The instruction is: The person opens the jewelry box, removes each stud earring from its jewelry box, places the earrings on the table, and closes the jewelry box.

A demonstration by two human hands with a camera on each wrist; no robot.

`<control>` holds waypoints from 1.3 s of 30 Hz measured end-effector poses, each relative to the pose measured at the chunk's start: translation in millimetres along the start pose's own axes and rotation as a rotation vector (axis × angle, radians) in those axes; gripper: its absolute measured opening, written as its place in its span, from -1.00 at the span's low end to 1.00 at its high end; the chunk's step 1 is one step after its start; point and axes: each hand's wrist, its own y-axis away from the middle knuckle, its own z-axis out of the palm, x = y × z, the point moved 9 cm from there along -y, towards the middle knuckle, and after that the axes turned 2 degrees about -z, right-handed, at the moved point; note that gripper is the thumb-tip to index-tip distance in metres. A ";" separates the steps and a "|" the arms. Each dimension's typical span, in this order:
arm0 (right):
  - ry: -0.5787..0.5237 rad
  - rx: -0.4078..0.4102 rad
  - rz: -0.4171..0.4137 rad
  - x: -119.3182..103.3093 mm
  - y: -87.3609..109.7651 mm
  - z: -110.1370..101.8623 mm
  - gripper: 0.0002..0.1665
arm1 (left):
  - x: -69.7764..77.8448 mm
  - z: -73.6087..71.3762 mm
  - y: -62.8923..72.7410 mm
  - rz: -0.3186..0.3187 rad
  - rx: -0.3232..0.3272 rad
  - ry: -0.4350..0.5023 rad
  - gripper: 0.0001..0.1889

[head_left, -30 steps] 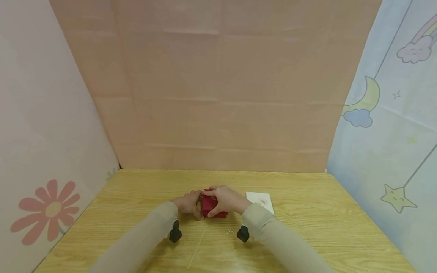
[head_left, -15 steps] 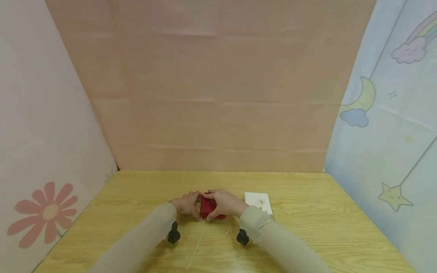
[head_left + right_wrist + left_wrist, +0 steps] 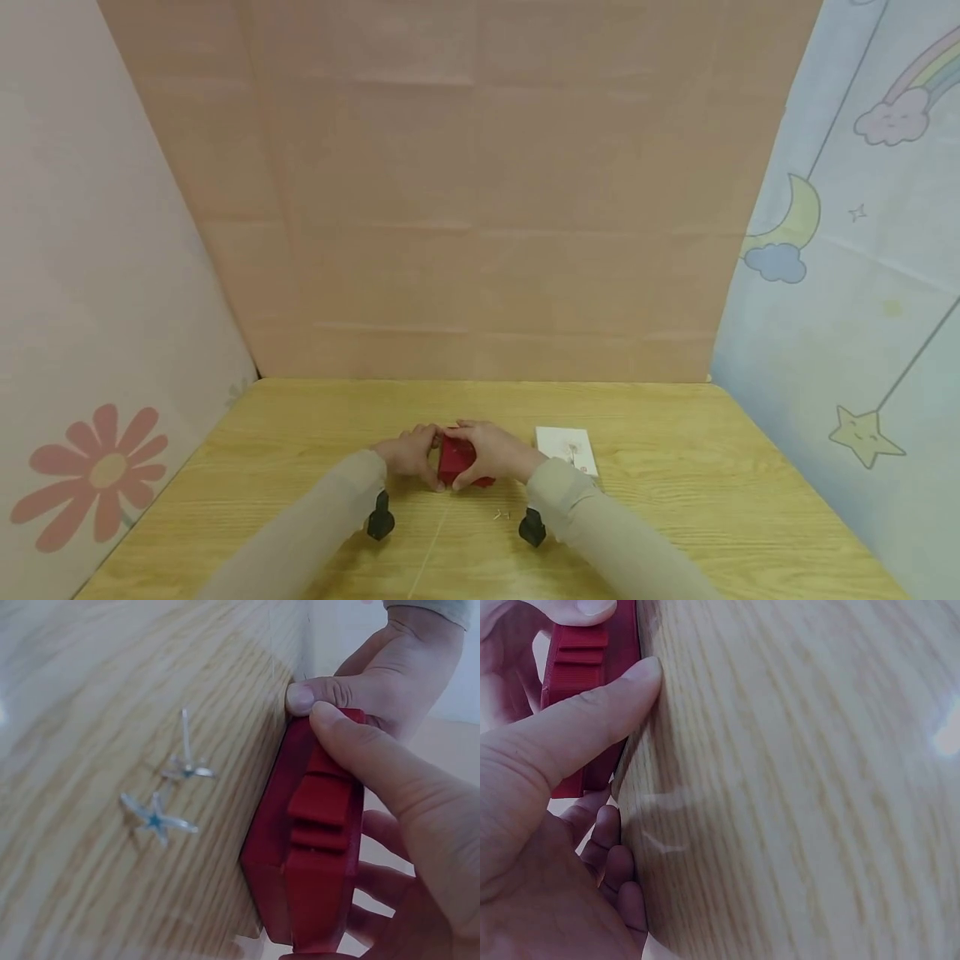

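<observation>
On the table (image 3: 660,433), the right hand (image 3: 501,450) clamps the red box (image 3: 322,855) between thumb and fingers; the left hand (image 3: 409,452) grips its left end. Two starfish-shaped studs (image 3: 155,821) lie near the right hand.

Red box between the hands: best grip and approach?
Likely across the near and far sides of the red box, coming from the right: the right hand spans it that way, and the left hand occupies its left end. I'd keep pressure off the raised folds; they look like an uneven hold.
</observation>
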 end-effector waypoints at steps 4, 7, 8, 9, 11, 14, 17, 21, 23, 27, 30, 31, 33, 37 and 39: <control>-0.005 0.009 -0.011 -1.2 0.3 -0.5 0.06 | 0.4 -0.2 0.0 -0.001 -0.004 0.011 -0.23; 0.001 0.016 -0.012 -2.3 0.6 -1.3 0.06 | -0.2 -0.1 -0.5 -0.002 -0.011 0.018 -0.23; 0.005 0.017 -0.011 -2.5 0.7 -1.2 0.06 | -0.5 0.2 -0.7 -0.004 -0.013 0.019 -0.23; 0.009 0.016 -0.008 -2.6 1.0 -0.8 0.05 | -1.2 0.6 -0.9 -0.006 -0.015 0.020 -0.23; 0.019 0.015 -0.006 -2.7 1.3 -0.3 0.05 | -2.0 0.9 -1.4 -0.009 -0.016 0.026 -0.22; 0.026 0.013 -0.003 -2.6 1.7 0.5 0.05 | -2.8 1.6 -1.9 -0.009 -0.016 0.035 -0.22; 0.031 0.013 -0.002 -2.8 2.0 0.2 0.05 | -2.9 2.0 -2.3 -0.004 -0.015 0.043 -0.21; 0.046 0.016 -0.002 -3.4 2.5 -0.6 0.05 | -2.2 2.2 -3.3 0.002 -0.015 0.050 -0.20; 0.056 0.016 -0.006 -3.8 2.6 -0.9 0.05 | -2.3 1.9 -3.7 0.001 -0.016 0.054 -0.19; 0.090 0.019 -0.018 -5.7 2.7 -2.2 0.04 | -3.8 1.1 -4.5 -0.004 -0.012 0.052 -0.18; 0.108 0.021 -0.026 -7.1 2.6 -3.8 0.04 | -4.1 0.4 -4.2 -0.004 -0.012 0.058 -0.16; 0.106 0.020 -0.029 -7.6 2.7 -4.5 0.05 | -3.8 0.1 -3.7 -0.003 -0.015 0.066 -0.14; 0.100 0.023 -0.036 -8.2 2.9 -6.5 0.05 | -3.3 -0.6 -2.8 -0.003 -0.020 0.080 -0.12; 0.065 0.058 -0.060 -9.3 6.2 -18.2 0.01 | -0.2 -3.6 0.2 -0.001 -0.030 0.096 -0.08; 0.023 0.082 -0.057 -8.2 11.3 -28.8 -0.04 | 1.7 -6.3 2.1 -0.006 -0.033 0.073 -0.06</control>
